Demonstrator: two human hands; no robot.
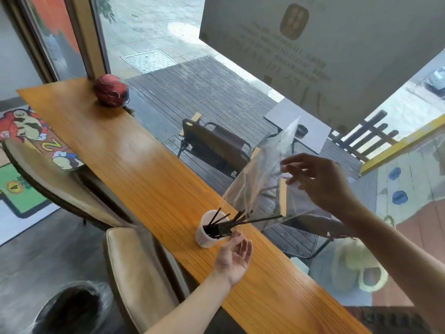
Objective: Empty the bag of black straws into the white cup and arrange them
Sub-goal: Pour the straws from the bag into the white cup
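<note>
From the head camera I saw my right hand (320, 182) raised above the counter (134, 165), its fingers and thumb pinching the upper part of the bag (260, 179). The bag was clear, crinkled plastic, held upended, its mouth low and to the left of that hand, right over the cup (204, 235). I could see the chair (216, 143) outside the window through it.

The cup was plain white and stood upright on the counter, just ahead of my left hand (234, 256). That hand lay palm up with fingers loosely spread, gripping nothing, its fingertips close beside the cup's rim; I could not tell whether they touched it.

The straws (224, 226) were thin, black and straight. Most sat bunched in the cup, fanning out toward my right hand, and a few long ones reached across the rim with their ends inside the bag's mouth.

A red ball (110, 91) sat far beyond both hands, at the counter's far end.
</note>
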